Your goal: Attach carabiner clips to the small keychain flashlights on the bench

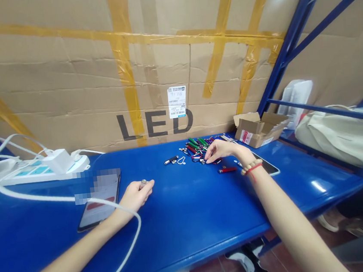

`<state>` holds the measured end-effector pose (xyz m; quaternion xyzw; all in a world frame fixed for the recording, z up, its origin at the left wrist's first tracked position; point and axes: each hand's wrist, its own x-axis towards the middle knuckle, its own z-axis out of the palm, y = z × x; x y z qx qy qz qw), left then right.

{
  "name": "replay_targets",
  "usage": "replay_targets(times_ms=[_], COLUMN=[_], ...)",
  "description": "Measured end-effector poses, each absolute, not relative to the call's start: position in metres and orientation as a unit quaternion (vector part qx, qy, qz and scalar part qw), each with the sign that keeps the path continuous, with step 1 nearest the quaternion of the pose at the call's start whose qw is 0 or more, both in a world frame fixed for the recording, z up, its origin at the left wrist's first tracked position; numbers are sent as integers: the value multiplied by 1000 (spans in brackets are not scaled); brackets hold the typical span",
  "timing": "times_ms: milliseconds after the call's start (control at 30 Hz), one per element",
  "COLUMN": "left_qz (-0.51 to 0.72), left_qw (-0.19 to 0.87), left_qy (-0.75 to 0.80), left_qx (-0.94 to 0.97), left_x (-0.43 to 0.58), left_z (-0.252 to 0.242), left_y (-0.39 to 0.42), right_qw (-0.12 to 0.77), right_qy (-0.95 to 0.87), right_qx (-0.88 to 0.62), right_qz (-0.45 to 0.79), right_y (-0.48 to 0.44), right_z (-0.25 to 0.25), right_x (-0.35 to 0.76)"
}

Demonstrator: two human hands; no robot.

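Note:
My left hand (136, 195) rests on the blue table (189, 213), fingers curled around a small metal cylinder (143, 183). My right hand (219, 150) reaches into a pile of small coloured keychain lights (198, 146), red, green and black, its fingers bent down onto them; whether it grips one I cannot make out. A red light (227, 169) lies alone near my right wrist, which wears a bead bracelet. A black light (171, 160) and a silver clip (181, 160) lie left of the pile.
A phone (99, 201) lies by my left wrist, with a white cable (61, 196) crossing it from a power strip (42, 169) at far left. A second phone (267, 166) lies right of my right wrist. An open cardboard box (260, 128) sits at back right; a large LED carton backs the table.

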<state>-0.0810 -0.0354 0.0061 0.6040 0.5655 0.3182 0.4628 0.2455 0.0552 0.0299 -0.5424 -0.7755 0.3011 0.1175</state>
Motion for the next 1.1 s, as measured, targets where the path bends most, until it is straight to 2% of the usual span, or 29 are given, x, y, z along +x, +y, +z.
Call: replay_targets(times_ms=[400,567,667,833,1100], left_qz=[305,306,306,290,286], left_qw=[470,480,478,489,497], left_qy=[583,582,571,580,591], left_qx=[589,581,593,584,568], left_x=[-79,-79,-80,-80,-77], left_z=[8,10,12,14,15], left_y=[-33,-34,-35,-35,-34], right_qw=[118,205,247,216,215], right_qy=[-805,-785,-793,-828,-842], right_qx=[-533,-572,-540,-480,-482], right_qz=[231,122,136,193,114], right_y=[51,48,48,50,49], right_z=[32,41,41,28,18], right_x=[213,224,219,198,182])
